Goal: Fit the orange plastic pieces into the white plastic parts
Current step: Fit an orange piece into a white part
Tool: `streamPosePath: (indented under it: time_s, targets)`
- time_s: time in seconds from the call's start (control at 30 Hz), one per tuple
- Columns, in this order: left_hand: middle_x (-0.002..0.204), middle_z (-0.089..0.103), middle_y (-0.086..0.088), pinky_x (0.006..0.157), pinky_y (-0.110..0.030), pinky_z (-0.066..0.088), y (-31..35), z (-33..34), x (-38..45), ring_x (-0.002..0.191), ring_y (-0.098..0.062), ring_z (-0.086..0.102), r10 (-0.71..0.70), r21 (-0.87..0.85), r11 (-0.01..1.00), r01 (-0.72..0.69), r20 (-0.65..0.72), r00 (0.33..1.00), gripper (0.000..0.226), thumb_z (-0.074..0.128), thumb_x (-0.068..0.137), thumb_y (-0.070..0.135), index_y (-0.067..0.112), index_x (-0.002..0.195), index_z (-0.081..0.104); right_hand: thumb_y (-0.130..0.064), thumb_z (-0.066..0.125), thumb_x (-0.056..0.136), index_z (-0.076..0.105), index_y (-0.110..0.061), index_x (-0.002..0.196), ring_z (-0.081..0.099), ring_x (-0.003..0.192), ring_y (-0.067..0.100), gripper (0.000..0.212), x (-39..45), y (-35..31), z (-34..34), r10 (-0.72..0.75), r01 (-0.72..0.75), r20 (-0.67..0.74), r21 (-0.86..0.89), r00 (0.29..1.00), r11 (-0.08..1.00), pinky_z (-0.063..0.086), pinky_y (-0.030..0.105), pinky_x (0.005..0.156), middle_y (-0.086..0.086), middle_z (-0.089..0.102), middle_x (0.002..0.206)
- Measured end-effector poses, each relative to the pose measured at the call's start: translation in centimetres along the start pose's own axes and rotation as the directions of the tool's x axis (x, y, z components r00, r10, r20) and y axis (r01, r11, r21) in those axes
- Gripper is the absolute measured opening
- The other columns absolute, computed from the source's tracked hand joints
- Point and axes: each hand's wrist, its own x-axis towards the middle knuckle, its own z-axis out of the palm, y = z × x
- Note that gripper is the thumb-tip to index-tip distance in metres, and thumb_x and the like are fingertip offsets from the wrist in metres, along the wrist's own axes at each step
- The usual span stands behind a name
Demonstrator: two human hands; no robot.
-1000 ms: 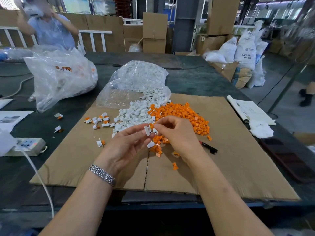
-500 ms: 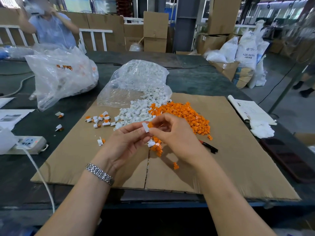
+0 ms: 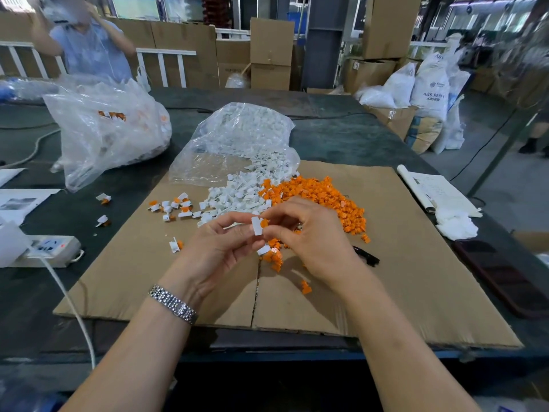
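At frame centre, the left hand (image 3: pixel 219 248) is pinching a small white plastic part (image 3: pixel 256 226) upright. The right hand (image 3: pixel 309 236) is pinching a small orange plastic piece (image 3: pixel 264 223) against its right side. Behind them, loose white parts (image 3: pixel 237 194) and orange pieces (image 3: pixel 323 197) are lying heaped on the flat brown cardboard sheet (image 3: pixel 416 263).
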Motion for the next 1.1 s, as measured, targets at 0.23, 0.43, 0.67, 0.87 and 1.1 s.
streamPosePath:
  time_s: [0.23, 0.43, 0.67, 0.87, 1.1]
  targets:
    - [0.098, 0.075, -0.023, 0.078, -0.03, 0.063, 0.5, 0.5, -0.3, 0.097, -0.035, 0.075, -0.007, 0.048, 0.999, 0.008, -0.012, 1.0, 0.022, 0.088, 0.074, 0.01, 0.002, 0.088, 0.072, -0.014, 0.079, 0.084, 0.076, -0.008, 0.105, 0.064, 0.084, 0.012, 0.022, 0.2, 0.1, -0.2, -0.06, 0.059, -0.005, -0.08, 0.998, 0.995, 0.054, 0.034, 0.083, 0.001, 0.067, 0.093]
    - [0.085, 0.074, -0.02, 0.074, -0.027, 0.062, 0.6, 0.6, -0.1, 0.084, -0.029, 0.077, -0.011, 0.084, 0.996, 0.018, -0.085, 0.996, 0.014, 0.081, 0.066, 0.001, -0.001, 0.076, 0.072, -0.012, 0.078, 0.085, 0.076, -0.008, 0.108, 0.064, 0.088, 0.012, 0.023, 0.0, 0.1, 0.2, -0.072, 0.072, 0.004, -0.132, 0.997, 0.989, 0.054, 0.036, 0.083, 0.003, 0.068, 0.097]
    - [0.093, 0.072, -0.027, 0.069, -0.027, 0.062, 0.6, 0.3, 0.1, 0.083, -0.03, 0.076, -0.063, 0.111, 0.991, 0.078, -0.137, 0.989, 0.017, 0.084, 0.062, 0.002, 0.001, 0.076, 0.074, -0.018, 0.081, 0.083, 0.075, -0.012, 0.107, 0.062, 0.085, 0.006, 0.026, -0.3, 0.3, 0.5, -0.07, 0.073, 0.029, -0.134, 0.997, 0.988, 0.053, 0.028, 0.083, -0.001, 0.067, 0.095]
    - [0.09, 0.076, -0.022, 0.066, -0.024, 0.062, 0.7, 0.2, 0.1, 0.095, -0.035, 0.076, -0.073, 0.103, 0.99, 0.092, -0.171, 0.983, 0.021, 0.083, 0.064, 0.001, 0.001, 0.08, 0.071, -0.044, 0.068, 0.092, 0.069, -0.021, 0.116, 0.06, 0.096, 0.008, 0.034, 0.0, 3.0, -1.1, 0.266, -0.283, -0.101, -0.249, 0.959, 0.926, 0.051, 0.03, 0.087, -0.004, 0.064, 0.108]
    - [0.08, 0.074, -0.018, 0.062, -0.022, 0.062, 1.0, 0.2, -0.1, 0.083, -0.028, 0.077, -0.073, 0.126, 0.987, 0.098, -0.188, 0.979, 0.025, 0.082, 0.067, 0.001, -0.005, 0.088, 0.07, -0.054, 0.064, 0.09, 0.055, -0.01, 0.124, 0.049, 0.12, 0.033, 0.056, -0.4, 5.9, -1.3, 0.622, -0.443, -0.038, -0.736, 0.782, 0.512, 0.04, 0.052, 0.098, 0.012, 0.045, 0.131]
